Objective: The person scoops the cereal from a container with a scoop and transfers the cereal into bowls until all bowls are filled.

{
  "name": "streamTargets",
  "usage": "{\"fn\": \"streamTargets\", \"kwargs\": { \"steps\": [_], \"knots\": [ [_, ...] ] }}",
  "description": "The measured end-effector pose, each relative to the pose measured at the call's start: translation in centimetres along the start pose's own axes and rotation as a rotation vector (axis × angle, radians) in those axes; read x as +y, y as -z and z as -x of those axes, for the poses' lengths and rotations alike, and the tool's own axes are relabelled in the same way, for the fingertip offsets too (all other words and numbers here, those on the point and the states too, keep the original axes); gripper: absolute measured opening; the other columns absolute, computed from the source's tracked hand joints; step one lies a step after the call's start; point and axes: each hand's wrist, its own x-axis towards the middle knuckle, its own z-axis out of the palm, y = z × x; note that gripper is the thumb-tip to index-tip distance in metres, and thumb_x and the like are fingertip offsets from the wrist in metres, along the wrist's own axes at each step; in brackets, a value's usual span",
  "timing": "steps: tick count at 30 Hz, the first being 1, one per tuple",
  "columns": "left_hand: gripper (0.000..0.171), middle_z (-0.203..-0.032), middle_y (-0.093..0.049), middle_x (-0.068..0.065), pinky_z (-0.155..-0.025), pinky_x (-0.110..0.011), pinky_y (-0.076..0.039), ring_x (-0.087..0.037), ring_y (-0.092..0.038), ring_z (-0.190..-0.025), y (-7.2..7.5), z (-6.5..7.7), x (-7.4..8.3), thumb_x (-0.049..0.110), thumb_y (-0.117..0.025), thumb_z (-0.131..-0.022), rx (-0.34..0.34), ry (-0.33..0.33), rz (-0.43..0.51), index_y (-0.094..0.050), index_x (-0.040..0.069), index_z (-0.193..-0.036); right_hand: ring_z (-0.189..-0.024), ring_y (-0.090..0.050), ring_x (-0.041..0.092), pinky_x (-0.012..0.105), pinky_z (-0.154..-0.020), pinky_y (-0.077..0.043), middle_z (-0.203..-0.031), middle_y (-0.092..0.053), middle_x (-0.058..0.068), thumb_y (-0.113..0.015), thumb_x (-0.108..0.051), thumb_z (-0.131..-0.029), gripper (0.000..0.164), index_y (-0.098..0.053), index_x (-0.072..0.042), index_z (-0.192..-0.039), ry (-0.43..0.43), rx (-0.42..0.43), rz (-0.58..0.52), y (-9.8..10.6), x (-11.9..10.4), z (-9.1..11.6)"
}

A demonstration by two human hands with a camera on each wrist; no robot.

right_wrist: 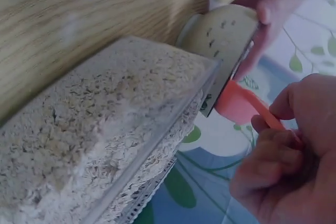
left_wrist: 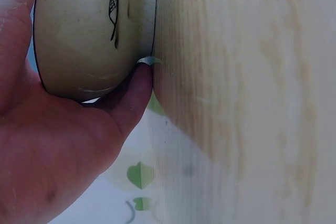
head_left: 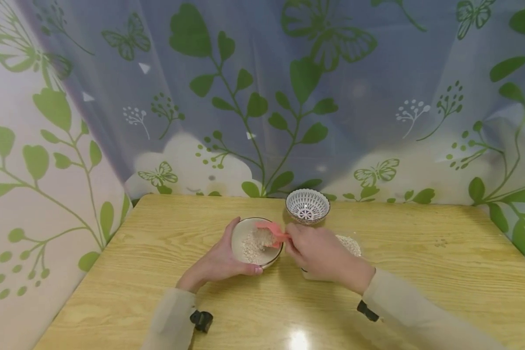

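My left hand (head_left: 220,258) holds a cream bowl (head_left: 238,239) with a dark rim, the thumb along its near side and the other fingers round the far side. Pale oat flakes (head_left: 250,250) lie inside it. In the left wrist view the bowl's side (left_wrist: 79,35) shows a small dark plant drawing, and its foot is at the tabletop. My right hand (head_left: 321,250) pinches the handle of a pink scoop (head_left: 278,230), which tilts over the bowl with oats at its mouth. In the right wrist view the scoop (right_wrist: 239,103) overlaps the bowl's rim.
A clear box (right_wrist: 110,103) of oat flakes stands right of the bowl, partly hidden under my right forearm in the head view. Behind it sits a patterned bowl (head_left: 298,204). A few crumbs (head_left: 441,242) lie on the wooden table (head_left: 127,282). A leaf-printed curtain (head_left: 358,112) hangs behind.
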Motion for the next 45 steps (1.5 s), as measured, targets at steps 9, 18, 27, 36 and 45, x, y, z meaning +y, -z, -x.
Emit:
{"fn": "streamTargets", "kwargs": {
  "steps": [9, 18, 27, 36, 45],
  "knots": [
    [0.14, -0.161, -0.036, -0.02, -0.118, -0.064, -0.035, -0.037, -0.044, -0.142, -0.1, 0.1, 0.3, 0.04, -0.096, -0.064, -0.004, 0.0, 0.004, -0.002, 0.018, -0.166, -0.048, -0.032, 0.005, 0.015, -0.038, -0.022, -0.069, -0.05, -0.001, -0.069, -0.017, -0.093, 0.018, -0.053, -0.009, -0.092, 0.188, 0.128, 0.393, 0.1, -0.1, 0.6],
    [0.139, -0.159, -0.039, -0.02, -0.116, -0.064, -0.037, -0.037, -0.046, -0.141, -0.3, -0.2, -0.1, 0.043, -0.096, -0.063, 0.004, 0.0, 0.001, -0.004, 0.021, -0.166, -0.049, -0.028, 0.004, 0.015, -0.04, -0.021, -0.07, -0.049, -0.003, -0.07, -0.019, -0.094, 0.019, -0.055, -0.009, -0.094, 0.17, 0.135, 0.35, 0.1, 0.5, 1.3],
    [0.141, -0.16, -0.037, -0.019, -0.117, -0.06, -0.036, -0.036, -0.046, -0.14, 0.2, 0.0, -0.3, 0.039, -0.097, -0.063, -0.011, -0.003, 0.016, -0.003, 0.019, -0.165, -0.052, -0.033, 0.004, 0.017, -0.046, -0.027, -0.064, -0.042, -0.006, -0.048, -0.012, -0.103, 0.015, -0.062, -0.009, -0.099, -0.275, -0.032, -0.513, 1.2, 1.8, 2.4],
    [0.133, -0.163, -0.023, -0.019, -0.115, -0.065, -0.038, -0.041, -0.041, -0.142, 0.6, 0.6, 0.8, 0.055, -0.09, -0.068, 0.047, -0.047, -0.173, -0.006, 0.022, -0.166, -0.05, -0.03, 0.008, 0.021, -0.045, -0.027, -0.064, -0.039, -0.002, -0.05, -0.024, -0.107, 0.027, -0.063, -0.001, -0.109, -0.497, -0.101, -0.813, 3.1, 4.6, 5.7],
    [0.12, -0.165, -0.022, -0.015, -0.121, -0.07, -0.024, -0.039, -0.023, -0.153, -0.3, 1.7, 5.3, 0.056, -0.089, -0.071, 0.287, -0.263, -0.313, -0.021, 0.022, -0.164, -0.046, -0.021, 0.009, 0.025, -0.042, -0.022, -0.056, -0.032, -0.005, -0.048, -0.021, -0.106, 0.03, -0.059, 0.007, -0.111, -0.587, -0.156, -0.942, 4.7, 7.1, 8.5]
  ]
}}
